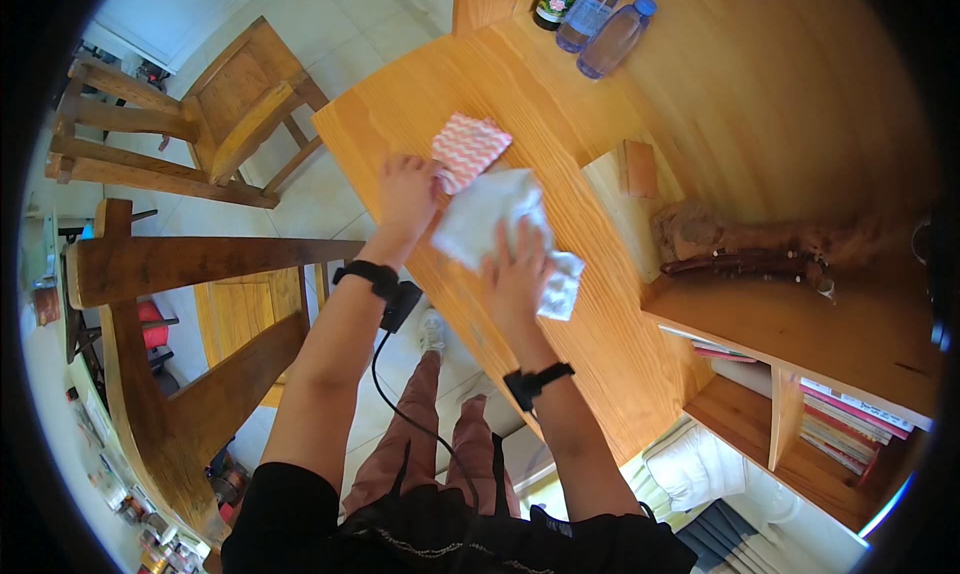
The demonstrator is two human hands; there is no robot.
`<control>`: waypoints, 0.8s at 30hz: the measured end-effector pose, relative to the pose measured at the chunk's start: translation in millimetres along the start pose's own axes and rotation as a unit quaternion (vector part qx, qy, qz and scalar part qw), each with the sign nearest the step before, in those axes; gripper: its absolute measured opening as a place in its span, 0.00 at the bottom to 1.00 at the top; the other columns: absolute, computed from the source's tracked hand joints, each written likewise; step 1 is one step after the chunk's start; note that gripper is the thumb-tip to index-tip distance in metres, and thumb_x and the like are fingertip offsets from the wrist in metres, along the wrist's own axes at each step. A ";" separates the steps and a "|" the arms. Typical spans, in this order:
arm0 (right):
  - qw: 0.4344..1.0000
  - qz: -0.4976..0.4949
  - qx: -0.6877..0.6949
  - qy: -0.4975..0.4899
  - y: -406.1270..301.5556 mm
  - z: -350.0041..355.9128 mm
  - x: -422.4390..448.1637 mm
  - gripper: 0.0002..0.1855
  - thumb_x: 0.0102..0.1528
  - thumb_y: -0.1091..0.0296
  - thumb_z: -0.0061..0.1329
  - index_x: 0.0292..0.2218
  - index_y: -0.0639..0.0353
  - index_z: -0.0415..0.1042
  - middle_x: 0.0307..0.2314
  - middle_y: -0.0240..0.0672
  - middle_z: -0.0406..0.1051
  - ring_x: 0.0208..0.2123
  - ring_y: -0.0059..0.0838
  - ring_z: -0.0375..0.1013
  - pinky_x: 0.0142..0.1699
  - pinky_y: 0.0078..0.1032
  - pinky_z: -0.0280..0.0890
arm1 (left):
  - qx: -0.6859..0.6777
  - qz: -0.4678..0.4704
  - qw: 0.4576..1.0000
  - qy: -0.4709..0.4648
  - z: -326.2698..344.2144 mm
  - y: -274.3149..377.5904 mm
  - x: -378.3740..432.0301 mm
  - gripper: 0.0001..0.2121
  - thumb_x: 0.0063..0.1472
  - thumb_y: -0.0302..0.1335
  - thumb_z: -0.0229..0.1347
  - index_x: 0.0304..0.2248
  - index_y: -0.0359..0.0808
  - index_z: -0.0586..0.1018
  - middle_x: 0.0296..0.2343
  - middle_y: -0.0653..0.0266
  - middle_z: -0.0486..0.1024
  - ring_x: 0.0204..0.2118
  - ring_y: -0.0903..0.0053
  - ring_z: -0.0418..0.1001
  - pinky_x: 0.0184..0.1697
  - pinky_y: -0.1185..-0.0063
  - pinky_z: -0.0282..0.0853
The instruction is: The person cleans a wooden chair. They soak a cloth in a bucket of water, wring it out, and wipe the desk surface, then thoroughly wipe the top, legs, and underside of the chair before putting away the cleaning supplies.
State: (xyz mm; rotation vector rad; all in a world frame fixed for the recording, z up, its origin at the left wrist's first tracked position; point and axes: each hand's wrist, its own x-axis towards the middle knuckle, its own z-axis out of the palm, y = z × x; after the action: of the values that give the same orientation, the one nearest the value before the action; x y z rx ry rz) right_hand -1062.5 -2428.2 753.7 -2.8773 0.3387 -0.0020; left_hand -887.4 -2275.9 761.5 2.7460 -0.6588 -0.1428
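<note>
A folded pink-and-white zigzag cloth [472, 145] lies on the wooden tabletop [600, 349]. My left hand [409, 188] rests at its left edge, the thumb side touching the fabric. Blur and the hand's angle hide whether the fingers pinch it. Just below spreads a pale white cloth [487, 218], its upper edge meeting the zigzag one. Upon this white cloth my right hand [517, 270] lies palm down with fingers spread. A crumpled, lightly patterned white piece [562, 285] sticks out to the right of that hand; whether it belongs to the same cloth is unclear.
Two clear plastic bottles [616, 38] and a dark bottle [559, 2] stand at the far end. A small wooden block [637, 169] and a brown carved object [712, 236] sit right, above shelves of books [851, 428]. Wooden chairs [202, 255] flank the left edge.
</note>
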 end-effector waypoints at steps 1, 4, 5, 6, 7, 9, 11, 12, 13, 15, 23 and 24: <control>1.000 -0.001 0.001 -0.001 -14.6 -1.0 -10.9 0.31 0.60 0.51 0.41 0.62 0.41 0.54 0.63 0.41 0.45 0.64 0.50 0.43 0.59 0.58 0.43 | -0.044 -0.048 0.997 0.038 -3.3 -20.0 -0.4 0.14 0.55 0.28 0.55 0.42 0.45 0.79 0.35 0.62 0.77 0.49 0.65 0.70 0.56 0.62 0.57; 0.994 -0.091 0.019 -0.057 -29.7 -7.1 -11.0 0.29 0.60 0.50 0.40 0.61 0.41 0.56 0.63 0.38 0.46 0.64 0.45 0.44 0.60 0.58 0.43 | -0.193 -0.157 0.963 0.101 -15.2 -43.1 11.6 0.11 0.57 0.30 0.54 0.40 0.41 0.80 0.31 0.60 0.79 0.41 0.65 0.75 0.47 0.69 0.66; 0.994 -0.087 0.017 -0.057 -22.6 -3.2 6.9 0.29 0.60 0.50 0.40 0.61 0.41 0.56 0.63 0.38 0.46 0.64 0.45 0.44 0.60 0.58 0.43 | -0.290 -0.222 0.922 0.126 -18.9 -47.6 16.4 0.11 0.58 0.31 0.54 0.39 0.39 0.80 0.30 0.58 0.79 0.37 0.64 0.77 0.42 0.72 0.69; 0.996 -0.089 0.007 -0.019 -18.2 -0.5 32.9 0.29 0.60 0.49 0.39 0.61 0.41 0.56 0.63 0.38 0.46 0.64 0.46 0.44 0.60 0.57 0.44 | -0.291 -0.185 0.925 0.161 -22.3 -63.3 20.0 0.12 0.60 0.34 0.54 0.40 0.38 0.79 0.31 0.58 0.80 0.33 0.68 0.78 0.36 0.76 0.71; 0.996 -0.087 -0.005 0.018 -12.2 3.5 60.4 0.29 0.60 0.49 0.39 0.61 0.41 0.57 0.63 0.39 0.47 0.63 0.46 0.45 0.59 0.56 0.45 | -0.290 -0.185 0.925 0.161 -24.8 -67.6 22.7 0.12 0.60 0.34 0.54 0.40 0.38 0.79 0.31 0.58 0.80 0.33 0.68 0.78 0.36 0.76 0.71; 0.998 -0.012 -0.036 0.044 -11.3 12.0 119.9 0.30 0.59 0.49 0.41 0.61 0.43 0.57 0.62 0.41 0.48 0.63 0.48 0.46 0.59 0.55 0.46 | -0.384 -0.191 0.883 0.192 -33.3 -79.1 28.5 0.12 0.62 0.34 0.54 0.40 0.36 0.78 0.31 0.62 0.80 0.35 0.75 0.77 0.37 0.79 0.69; 0.992 0.050 -0.053 0.100 0.1 29.0 175.8 0.31 0.59 0.49 0.41 0.61 0.43 0.56 0.62 0.43 0.48 0.62 0.49 0.47 0.58 0.53 0.47 | -0.445 -0.176 0.849 0.224 -33.6 -86.7 33.8 0.11 0.63 0.33 0.53 0.40 0.35 0.77 0.32 0.64 0.79 0.35 0.79 0.75 0.37 0.81 0.67; 0.991 0.088 -0.052 0.088 4.0 33.2 200.9 0.31 0.59 0.48 0.39 0.61 0.43 0.56 0.62 0.43 0.47 0.62 0.49 0.46 0.59 0.53 0.46 | -0.506 -0.165 0.807 0.256 -32.4 -90.5 34.9 0.10 0.64 0.32 0.53 0.40 0.34 0.77 0.32 0.66 0.78 0.35 0.82 0.73 0.37 0.83 0.66; 0.988 0.126 -0.052 0.076 7.9 36.2 223.1 0.32 0.59 0.46 0.38 0.62 0.43 0.55 0.63 0.43 0.47 0.63 0.49 0.46 0.59 0.53 0.45 | -0.505 -0.164 0.809 0.254 -33.7 -92.9 34.7 0.10 0.64 0.32 0.53 0.40 0.34 0.77 0.32 0.66 0.78 0.35 0.82 0.73 0.37 0.83 0.66; 0.984 0.165 -0.059 0.044 8.4 37.8 259.7 0.33 0.60 0.44 0.34 0.63 0.43 0.52 0.64 0.42 0.44 0.63 0.48 0.43 0.59 0.53 0.44 | -0.571 -0.153 0.768 0.246 -41.8 -99.6 31.8 0.09 0.65 0.30 0.52 0.39 0.32 0.76 0.33 0.68 0.76 0.35 0.86 0.71 0.37 0.85 0.64; 0.998 0.005 0.014 0.060 -71.0 76.9 305.0 0.32 0.59 0.43 0.35 0.63 0.34 0.52 0.65 0.44 0.38 0.66 0.55 0.28 0.61 0.66 0.22 | -0.561 -0.193 0.752 0.288 -39.4 -109.1 56.4 0.11 0.65 0.30 0.52 0.42 0.30 0.74 0.33 0.66 0.75 0.35 0.84 0.71 0.40 0.84 0.66; 0.995 -0.051 0.010 0.082 -89.0 84.9 299.2 0.31 0.59 0.43 0.36 0.62 0.34 0.54 0.65 0.44 0.40 0.66 0.54 0.30 0.62 0.65 0.23 | -0.562 -0.180 0.752 0.293 -37.8 -105.3 64.0 0.12 0.65 0.30 0.52 0.43 0.29 0.73 0.34 0.64 0.75 0.36 0.84 0.71 0.41 0.83 0.67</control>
State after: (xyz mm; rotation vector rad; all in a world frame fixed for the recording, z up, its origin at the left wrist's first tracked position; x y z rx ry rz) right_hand -748.5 -2392.3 684.7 -2.8781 0.2203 -0.2588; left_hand -779.3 -2205.6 761.7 1.5270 0.1633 0.1895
